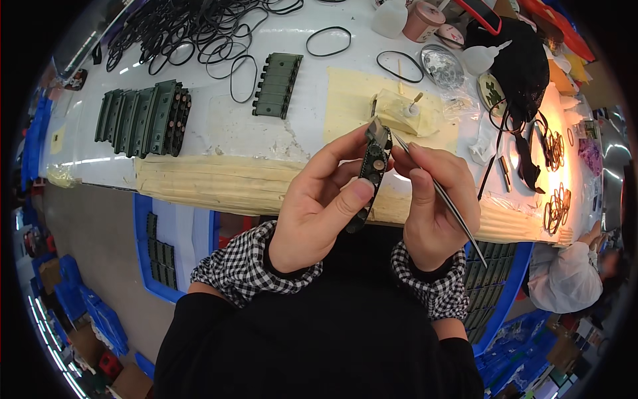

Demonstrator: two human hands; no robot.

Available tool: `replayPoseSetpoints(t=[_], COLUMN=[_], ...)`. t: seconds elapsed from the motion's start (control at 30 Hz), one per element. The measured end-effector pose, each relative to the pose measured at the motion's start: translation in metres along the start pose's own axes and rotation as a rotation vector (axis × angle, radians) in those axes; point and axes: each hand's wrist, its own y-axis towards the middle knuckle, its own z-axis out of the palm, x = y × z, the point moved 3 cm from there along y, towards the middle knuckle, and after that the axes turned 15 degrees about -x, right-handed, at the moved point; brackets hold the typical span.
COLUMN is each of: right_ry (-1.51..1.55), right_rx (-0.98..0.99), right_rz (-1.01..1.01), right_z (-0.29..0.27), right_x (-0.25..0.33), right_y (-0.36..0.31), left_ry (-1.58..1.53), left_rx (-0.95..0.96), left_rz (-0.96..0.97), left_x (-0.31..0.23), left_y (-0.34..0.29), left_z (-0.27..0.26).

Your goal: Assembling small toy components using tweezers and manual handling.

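My left hand (322,203) grips a narrow dark green toy tank chassis (379,149), its row of round wheels turned up. A black toothed track band runs along the chassis edge. Between the fingers of my right hand (438,193) is a slim pointed metal tool (452,209), slanting down to the right. The tool's upper tip comes close to the top end of the chassis; whether they touch I cannot tell. Just beyond both hands sits a yellowish taped block (402,113) with a short stick standing in it.
Green chassis pieces stand in a row (143,120) at left, with another piece (277,85) nearer the middle. Black rubber bands (179,30) heap at the far left. A black bag (512,66) lies at right. Blue trays (143,246) hold more green pieces below the table edge (219,179).
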Motion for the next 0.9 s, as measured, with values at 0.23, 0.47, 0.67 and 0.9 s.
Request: replayPoseSetpoints(t=[0.23, 0.47, 0.67, 0.9], right_ry=[0.008, 0.019, -0.086, -0.229], right_rx=[0.009, 0.010, 0.066, 0.218], right_rz=[0.011, 0.022, -0.075, -0.320], right_z=[-0.001, -0.001, -0.001, -0.001], right_x=[0.000, 0.001, 0.002, 0.014], right_y=[0.003, 0.003, 0.004, 0.014], left_ry=[0.034, 0.101, 0.068, 0.225], left_rx=[0.031, -0.013, 0.009, 0.069], left_rz=[0.047, 0.091, 0.004, 0.128], left_x=[0.001, 0.000, -0.002, -0.005], left_y=[0.000, 0.000, 0.000, 0.001], left_z=[-0.003, -0.002, -0.005, -0.012])
